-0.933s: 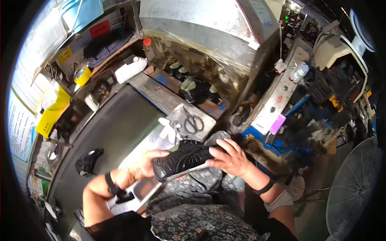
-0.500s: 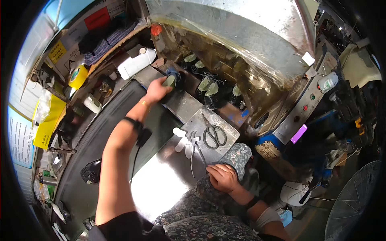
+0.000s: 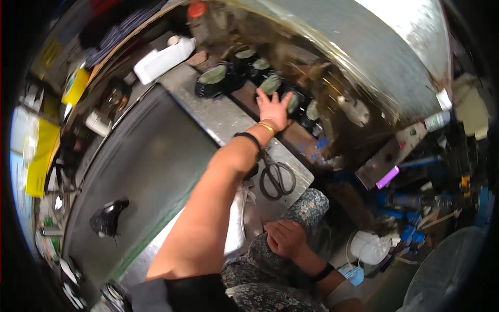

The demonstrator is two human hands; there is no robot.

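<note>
My left hand (image 3: 274, 110) reaches over a row of black shoes with pale green insides, its fingers spread. Its fingertips are by a middle shoe (image 3: 270, 84) and overlap the neighbouring shoe (image 3: 295, 102); whether they touch is unclear. At the row's left end, another black shoe (image 3: 209, 87) sits on the metal ledge (image 3: 182, 83). Black-handled scissors (image 3: 278, 179) lie on the metal plate below my left wrist. My right hand (image 3: 287, 238) rests at my lap on the floral cloth, fingers curled in, nothing showing in it. My left forearm partly covers the pale pieces beside the scissors.
A dark conveyor belt (image 3: 150, 140) runs along the left, carrying a black shoe (image 3: 108, 218). A white jug (image 3: 165, 58) stands at the belt's far end. Sheet metal (image 3: 364, 47) overhangs the shoe row. A fan (image 3: 447, 275) stands at the lower right.
My left hand has let go of the shoe at the row's left end and moved right, over the middle shoes, fingers spreading. My right hand stays at my lap. The view has shifted.
</note>
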